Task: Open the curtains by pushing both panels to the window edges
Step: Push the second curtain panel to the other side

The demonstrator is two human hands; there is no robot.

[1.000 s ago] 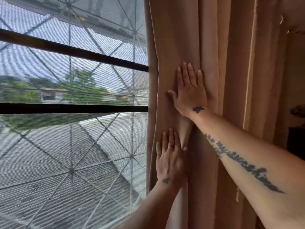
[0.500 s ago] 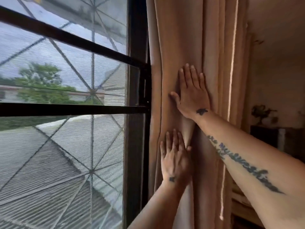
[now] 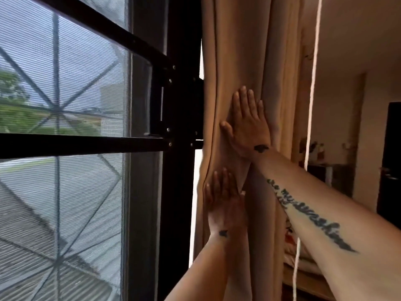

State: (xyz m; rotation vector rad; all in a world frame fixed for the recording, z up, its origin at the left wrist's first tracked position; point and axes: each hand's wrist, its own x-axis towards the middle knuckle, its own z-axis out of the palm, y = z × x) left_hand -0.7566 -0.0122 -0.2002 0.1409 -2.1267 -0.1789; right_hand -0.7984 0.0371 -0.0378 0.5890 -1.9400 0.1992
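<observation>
A tan curtain panel (image 3: 240,51) hangs bunched in vertical folds at the right edge of the window. My right hand (image 3: 247,124) lies flat against the folds, fingers straight and pointing up. Lower down, my left hand (image 3: 224,203) presses flat on the same panel, fingers together. Neither hand grips the fabric. The dark window frame post (image 3: 180,105) stands just left of the curtain's edge. The other panel is out of view.
The window (image 3: 65,94) has a mesh screen, black bars and a diagonal grille, with rooftops and trees outside. A thin white cord (image 3: 312,83) hangs right of the curtain. Beyond it are a beige wall, a dark door (image 3: 390,159) and a shelf with small items.
The curtain has slid right with both hands flat on it, uncovering the dark frame post at the window's edge. More of the room to the right has come into view.
</observation>
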